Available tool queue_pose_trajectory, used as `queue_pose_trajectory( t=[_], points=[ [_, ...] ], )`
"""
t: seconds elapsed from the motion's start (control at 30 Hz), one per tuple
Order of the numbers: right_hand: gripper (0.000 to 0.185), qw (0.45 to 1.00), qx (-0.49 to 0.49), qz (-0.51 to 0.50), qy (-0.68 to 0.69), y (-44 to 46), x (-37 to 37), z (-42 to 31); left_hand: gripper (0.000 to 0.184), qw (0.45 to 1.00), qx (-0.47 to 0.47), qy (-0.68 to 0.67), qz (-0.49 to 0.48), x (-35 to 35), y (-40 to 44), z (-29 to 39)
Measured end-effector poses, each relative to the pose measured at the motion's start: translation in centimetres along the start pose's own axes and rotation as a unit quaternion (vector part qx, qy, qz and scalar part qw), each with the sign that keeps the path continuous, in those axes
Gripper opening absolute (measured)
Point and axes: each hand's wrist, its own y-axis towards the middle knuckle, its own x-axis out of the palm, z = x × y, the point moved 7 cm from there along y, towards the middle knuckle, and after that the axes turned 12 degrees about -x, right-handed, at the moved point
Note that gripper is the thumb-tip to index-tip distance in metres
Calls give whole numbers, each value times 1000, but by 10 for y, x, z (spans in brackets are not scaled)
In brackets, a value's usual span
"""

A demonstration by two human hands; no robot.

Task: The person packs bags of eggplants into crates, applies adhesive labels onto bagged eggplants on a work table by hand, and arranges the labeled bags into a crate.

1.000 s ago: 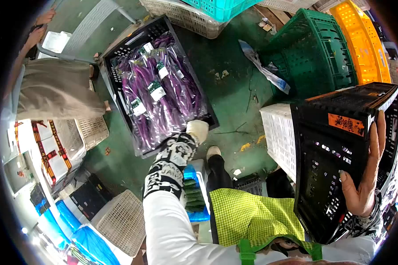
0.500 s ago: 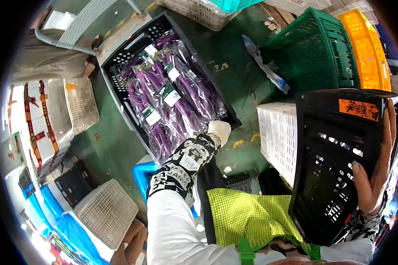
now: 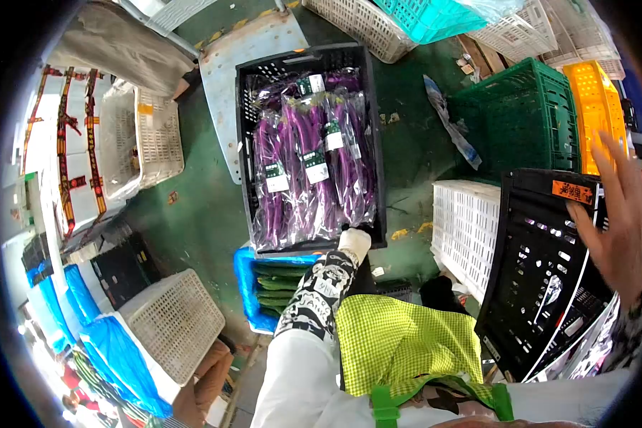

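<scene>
A black crate [image 3: 379,143] lies in front of me, filled with long purple eggplants [image 3: 303,132] in clear bags with white and green labels. My left hand [image 3: 355,242], in a white glove, is closed on the crate's near rim close to its right corner. At the right, my bare right hand [image 3: 613,221] has its fingers spread beside another black crate [image 3: 510,278], which bears an orange label and stands tilted. No object is held in that hand.
Cucumbers [image 3: 274,285] fill a blue-lined box below the eggplant crate. White [image 3: 467,221], green [image 3: 521,121] and yellow [image 3: 595,114] crates stand to the right. A grey metal platform [image 3: 264,43] lies beyond. A person's trousered leg [image 3: 121,43] shows at upper left.
The eggplant crate has turned straighter and sits more to the right, off part of the metal platform. My right hand has let go of the other black crate. The cucumbers have come into view.
</scene>
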Motion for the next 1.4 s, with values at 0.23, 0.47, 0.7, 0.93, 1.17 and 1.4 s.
queue_pose_trajectory(
  t=[0.23, 0.47, 0.7, 0.93, 1.17, 1.4],
  points=[
    [72, 982, -38, -99, 156, 306, 131, -17, 20, 997, -53, 45, -28, 56, -36, -81],
    [89, 944, 178, -114, 253, 358, 272, -55, 19, 997, -9, 45, -69, 46, -55, -113],
    [98, 684, 331, -208, 616, 363, 389, -74, 18, 996, -13, -42, -81, 35, -35, -113],
    [32, 885, -193, 164, 391, 391, 432, -115, 23, 989, -40, 34, -138, 53, -3, -120],
    [17, 402, 292, 73, 865, 254, 520, -139, 22, 973, -3, 70, -218, 96, -22, -153],
    [28, 235, 542, 61, 804, 163, 634, -149, 20, 962, 75, 135, -224, 140, 18, -131]
  ],
)
